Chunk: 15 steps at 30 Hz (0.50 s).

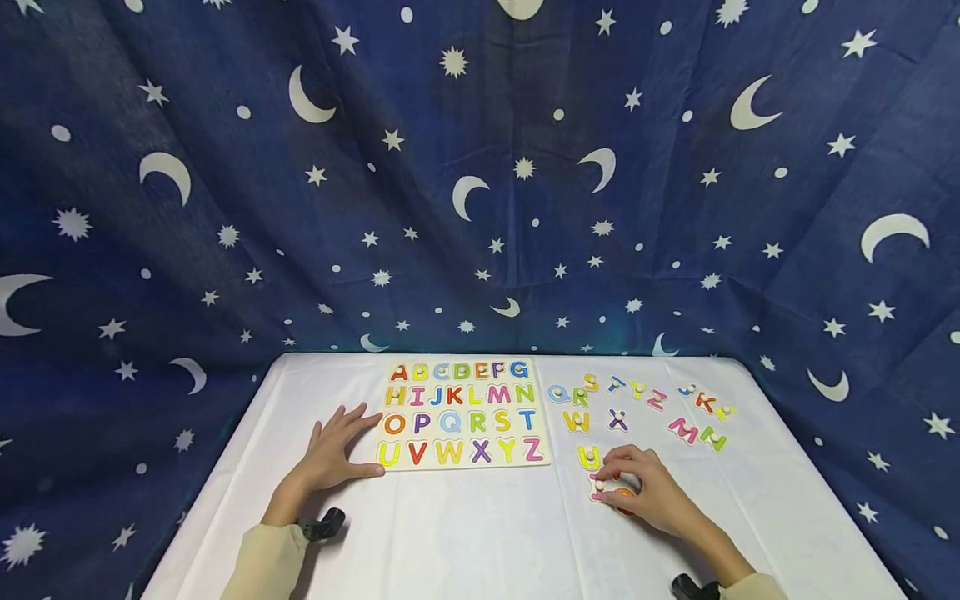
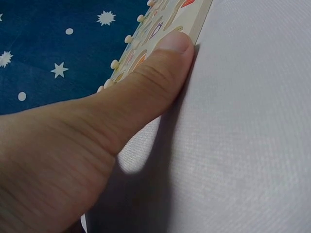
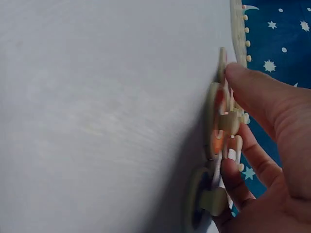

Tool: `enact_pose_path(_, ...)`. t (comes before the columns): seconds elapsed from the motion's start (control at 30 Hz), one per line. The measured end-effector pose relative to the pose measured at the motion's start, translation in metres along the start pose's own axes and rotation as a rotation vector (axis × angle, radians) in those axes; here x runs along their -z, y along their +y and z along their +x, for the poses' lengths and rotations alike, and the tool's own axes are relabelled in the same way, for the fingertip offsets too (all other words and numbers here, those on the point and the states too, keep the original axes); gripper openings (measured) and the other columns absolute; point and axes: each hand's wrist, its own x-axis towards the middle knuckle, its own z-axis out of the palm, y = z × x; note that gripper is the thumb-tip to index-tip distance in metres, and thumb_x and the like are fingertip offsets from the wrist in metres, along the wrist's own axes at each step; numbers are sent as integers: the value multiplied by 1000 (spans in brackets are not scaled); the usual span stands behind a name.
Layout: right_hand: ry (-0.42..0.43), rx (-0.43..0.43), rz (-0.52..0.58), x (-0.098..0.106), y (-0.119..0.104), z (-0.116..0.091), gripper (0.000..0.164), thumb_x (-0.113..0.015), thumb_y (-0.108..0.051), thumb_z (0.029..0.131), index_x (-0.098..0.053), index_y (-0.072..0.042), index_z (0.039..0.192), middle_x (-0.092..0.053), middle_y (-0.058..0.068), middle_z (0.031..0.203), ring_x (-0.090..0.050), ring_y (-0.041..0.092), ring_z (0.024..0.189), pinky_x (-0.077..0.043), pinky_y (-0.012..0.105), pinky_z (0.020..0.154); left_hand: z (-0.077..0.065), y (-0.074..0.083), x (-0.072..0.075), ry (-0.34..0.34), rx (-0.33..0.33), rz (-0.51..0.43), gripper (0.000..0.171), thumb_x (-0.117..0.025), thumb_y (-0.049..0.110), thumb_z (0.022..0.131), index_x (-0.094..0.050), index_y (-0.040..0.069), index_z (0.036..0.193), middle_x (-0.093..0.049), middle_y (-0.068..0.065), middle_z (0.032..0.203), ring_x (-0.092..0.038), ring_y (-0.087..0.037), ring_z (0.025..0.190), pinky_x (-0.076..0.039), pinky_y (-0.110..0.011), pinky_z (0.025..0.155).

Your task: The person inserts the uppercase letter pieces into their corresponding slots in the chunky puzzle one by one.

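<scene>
At the left of the alphabet board (image 1: 467, 470), my left hand (image 1: 330, 454) lies spread, its fingertips at the board's left edge. Its thumb (image 2: 163, 68) presses the corner in the left wrist view. Knobbed letters A to H sit in the board; the other spaces show printed letters. My right hand (image 1: 648, 487) pinches a pink letter I (image 1: 597, 493) between thumb and fingers, right of the board. Under that hand lies an orange round letter (image 1: 625, 505), mostly hidden. A yellow U (image 1: 589, 458) is just beyond the fingertips.
More knobbed letters lie loose on the white table (image 1: 480, 542), among them W (image 1: 576, 422), X (image 1: 617, 419), M (image 1: 682, 431) and N (image 1: 712, 438). Behind the table hangs a blue curtain (image 1: 420, 192) with moons and stars.
</scene>
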Motion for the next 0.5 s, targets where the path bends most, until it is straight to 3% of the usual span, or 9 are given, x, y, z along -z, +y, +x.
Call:
enact_pose_path(0.23, 47, 2, 3, -7, 3, 1, 26, -93, -20, 76, -77, -35, 89, -64, -11, 109, -46, 9, 98, -42, 33, 81, -1, 0, 1, -6, 10, 3, 98, -91, 56, 68, -54, 17, 149, -34, -21, 163, -13, -51, 153, 1, -75, 117)
enact_pose_path(0.5, 46, -71, 11, -9, 2, 1, 25, -92, -18, 76, -76, -35, 85, -65, -10, 109, -48, 14, 100, -42, 38, 84, 2, -4, -3, 4, -4, 12, 98, -90, 57, 67, -55, 17, 149, -35, -21, 163, -13, -51, 153, 2, -76, 117)
